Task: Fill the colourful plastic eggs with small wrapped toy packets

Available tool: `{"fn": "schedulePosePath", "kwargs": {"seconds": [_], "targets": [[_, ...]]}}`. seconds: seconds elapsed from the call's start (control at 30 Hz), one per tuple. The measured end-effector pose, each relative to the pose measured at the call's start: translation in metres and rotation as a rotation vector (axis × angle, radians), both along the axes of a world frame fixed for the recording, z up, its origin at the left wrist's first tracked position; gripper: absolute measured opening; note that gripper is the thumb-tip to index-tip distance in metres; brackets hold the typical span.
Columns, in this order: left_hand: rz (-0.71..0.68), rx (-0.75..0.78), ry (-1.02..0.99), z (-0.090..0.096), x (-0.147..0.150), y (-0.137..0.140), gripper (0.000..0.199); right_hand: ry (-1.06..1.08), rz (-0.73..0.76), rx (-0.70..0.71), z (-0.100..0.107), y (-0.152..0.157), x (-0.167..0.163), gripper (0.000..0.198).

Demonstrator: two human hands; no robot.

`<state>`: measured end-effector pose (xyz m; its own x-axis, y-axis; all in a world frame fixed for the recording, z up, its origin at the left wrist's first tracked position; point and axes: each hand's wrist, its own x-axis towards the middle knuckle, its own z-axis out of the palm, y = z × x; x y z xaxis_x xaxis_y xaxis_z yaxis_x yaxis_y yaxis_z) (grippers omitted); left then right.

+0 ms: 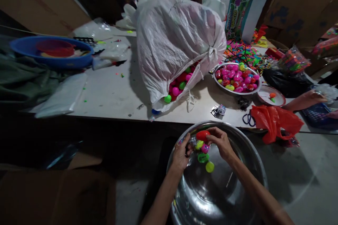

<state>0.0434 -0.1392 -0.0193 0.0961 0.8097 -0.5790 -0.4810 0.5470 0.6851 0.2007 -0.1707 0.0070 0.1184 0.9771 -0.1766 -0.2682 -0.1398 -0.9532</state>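
Over a large steel basin [258, 168], my right hand [223, 146] pinches a glossy red plastic egg [202, 135] between thumb and fingers. My left hand [182, 153] is to the left of it, fingers curled around small shiny packets [193, 141] partly hidden by the hand. Close below the egg are a yellow piece [199, 145] and a pink piece [205, 148] with a face-like print; what supports them I cannot tell. Lower in the basin are a green plastic piece [203, 158] and a round yellow-green piece [210, 167].
A big white sack [179, 42] lies on the table [113, 95], colourful plastic eggs [175, 91] showing at its mouth. Right of it stand a bowl of eggs [237, 78], scissors [249, 120] and a red plastic bag [274, 121]. Another person's arm [303, 100] reaches in at right.
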Motion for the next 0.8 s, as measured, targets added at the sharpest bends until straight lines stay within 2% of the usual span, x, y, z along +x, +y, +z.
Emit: {"fn": "schedulePosePath", "kwargs": {"seconds": [0.1, 0.23, 0.4, 0.5, 0.57, 0.7, 0.8], "targets": [[-0.016, -0.015, -0.041, -0.002, -0.001, -0.001, 0.038, 0.004, -0.038, 0.001, 0.000, -0.001, 0.001, 0.022], [-0.013, 0.022, 0.004, -0.005, -0.001, -0.002, 0.036, -0.011, -0.022, 0.012, 0.002, -0.002, 0.001, 0.023], [-0.054, -0.002, -0.069, -0.008, -0.001, -0.001, 0.035, -0.045, -0.019, 0.028, 0.005, -0.003, 0.002, 0.024], [-0.104, 0.003, -0.046, -0.010, -0.001, -0.002, 0.034, -0.098, -0.006, 0.026, 0.004, -0.003, 0.003, 0.025], [-0.145, 0.034, 0.012, -0.009, 0.000, -0.003, 0.034, -0.146, 0.018, 0.015, 0.002, -0.004, 0.004, 0.025], [-0.231, 0.190, 0.136, -0.005, 0.002, -0.004, 0.030, -0.153, 0.052, -0.027, -0.004, -0.009, 0.003, 0.025], [-0.172, 0.169, 0.103, 0.000, 0.004, -0.002, 0.028, -0.071, 0.047, -0.063, -0.012, -0.014, -0.002, 0.030]]}}
